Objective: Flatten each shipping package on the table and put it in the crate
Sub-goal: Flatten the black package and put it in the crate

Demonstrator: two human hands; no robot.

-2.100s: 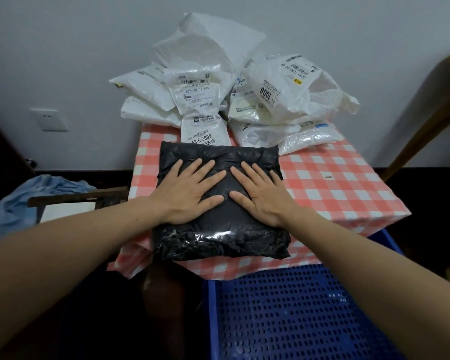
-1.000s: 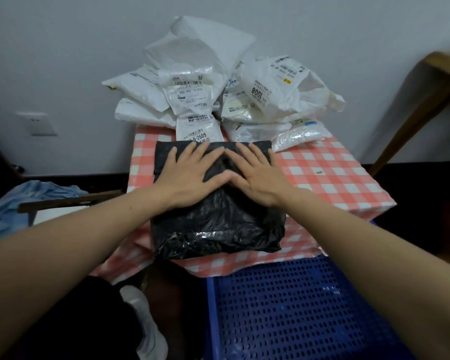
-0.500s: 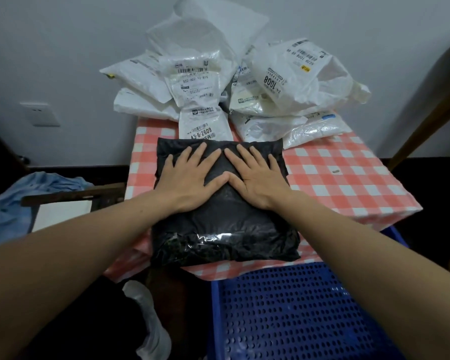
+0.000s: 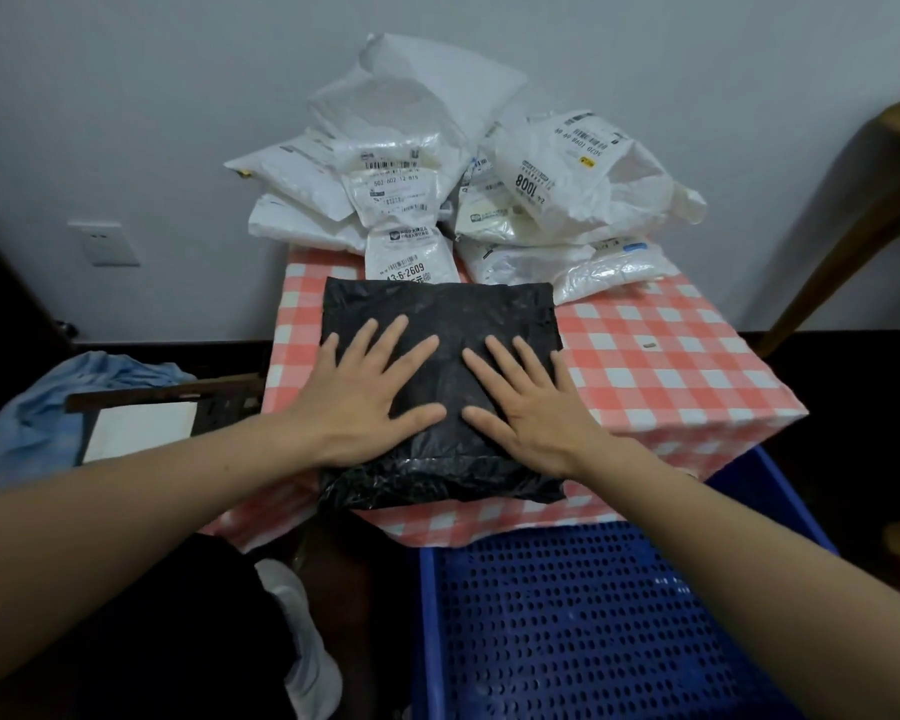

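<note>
Now both hands, left hand (image 4: 365, 392) and right hand (image 4: 531, 407), lie spread flat, pressing the black package (image 4: 437, 314) at the table's (image 4: 671, 366) near edge to squeeze it flat.

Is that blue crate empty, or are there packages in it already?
Empty where visible: the blue crate shows only its bare perforated floor; the right arm hides part.
</note>
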